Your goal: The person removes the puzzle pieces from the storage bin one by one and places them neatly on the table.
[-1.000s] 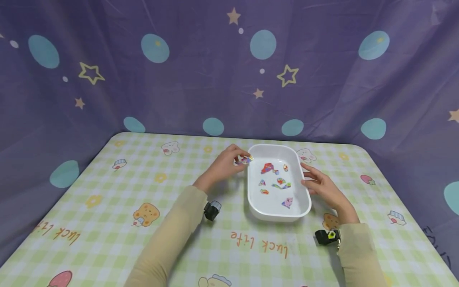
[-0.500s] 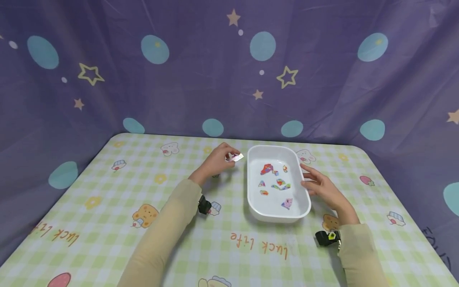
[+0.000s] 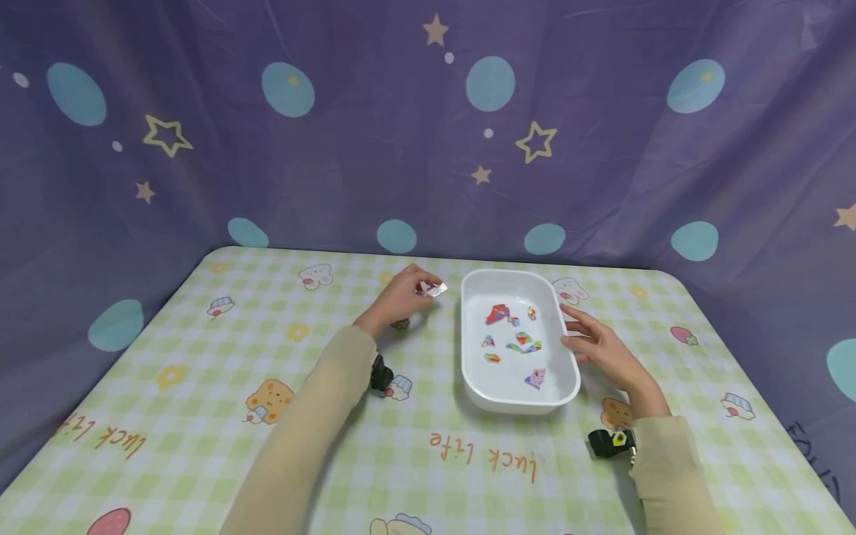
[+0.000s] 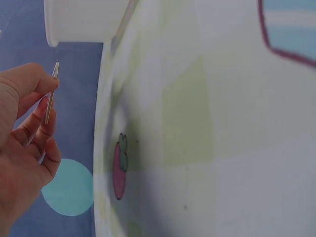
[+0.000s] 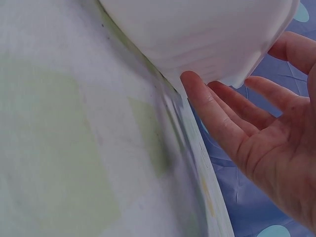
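**Left hand (image 3: 400, 294) pinches a flat printed piece (image 3: 435, 289) left of a white tray (image 3: 515, 406)**

A purple curtain (image 3: 374, 163) with stars and dots hangs behind the table (image 3: 221, 475), which wears a green-and-white checked cloth. The tray stands on it, long axis running from the person toward the far edge. The right hand (image 3: 605, 355) rests fingers, spread apart, against its right side; the right wrist view shows the tray's outer wall, while only the head view shows its inside. The left hand has its thumb and fingers clamped on the flat printed piece. From the head, the piece's long axis slants up and rightward, free end toward the tray, surface glinting; the left wrist view shows it edge-on, a thin sliver nearly upright. A second ago it was at the tray's left rim; now it is apart from it, while tray and right hand have stayed put. Inside lie small printed pieces, among them a red piece (image 3: 497, 314) toward the far end and a pink piece (image 3: 536, 377) near the front.
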